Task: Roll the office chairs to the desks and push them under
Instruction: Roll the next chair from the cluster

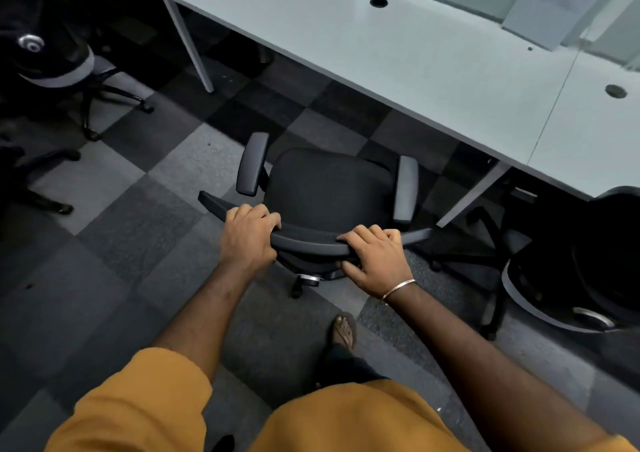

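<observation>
Office chair (329, 188) stands on the checkered carpet (114, 230) just short of the table (398, 60), its seat facing the table edge and both armrests still outside it. The left hand (247, 237) and right hand (375, 261) each form a grip curled over the top rail of the backrest (308, 242), fingers wrapped over the front and thumbs behind, set apart either side of the middle.

To do this step well, I judge the push should be level and even through both grips, so the castors track straight and the chair does not swivel. The seat looks aimed at the gap between the two white table legs (471, 195); the right armrest sits nearer that leg, so a slight steer left may help. Armrest height against the table's underside cannot be told. Other chairs (588, 261) stand close on either side.
</observation>
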A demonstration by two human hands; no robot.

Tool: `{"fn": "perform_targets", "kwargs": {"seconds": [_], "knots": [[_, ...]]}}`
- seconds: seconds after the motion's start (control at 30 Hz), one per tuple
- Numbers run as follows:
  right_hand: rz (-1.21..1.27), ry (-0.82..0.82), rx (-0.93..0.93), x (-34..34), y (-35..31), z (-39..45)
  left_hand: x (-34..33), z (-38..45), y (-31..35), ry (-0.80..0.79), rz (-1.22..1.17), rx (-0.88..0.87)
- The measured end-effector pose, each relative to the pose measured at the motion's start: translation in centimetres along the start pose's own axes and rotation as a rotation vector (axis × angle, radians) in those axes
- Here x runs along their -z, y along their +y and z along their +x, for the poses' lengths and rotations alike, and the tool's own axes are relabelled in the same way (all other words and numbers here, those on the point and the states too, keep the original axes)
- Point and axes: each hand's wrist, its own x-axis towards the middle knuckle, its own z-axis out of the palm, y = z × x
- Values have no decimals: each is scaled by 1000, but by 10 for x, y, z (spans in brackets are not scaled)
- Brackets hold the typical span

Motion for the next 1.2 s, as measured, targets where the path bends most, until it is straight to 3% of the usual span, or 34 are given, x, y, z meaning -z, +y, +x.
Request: {"fn": "perform_targets", "kwargs": {"seconds": [0.47, 0.7, 0.97, 1.2], "knots": [[37, 68, -198, 4, 47, 91, 12, 139, 11, 5, 46, -91], [-33, 122, -386, -4, 44, 136, 14, 214, -5, 5, 65, -221], [83, 271, -568, -21, 16, 168, 29, 294, -15, -18, 127, -395], [132, 333, -666, -13, 50, 195, 36, 346, 9, -63, 137, -490]]}}
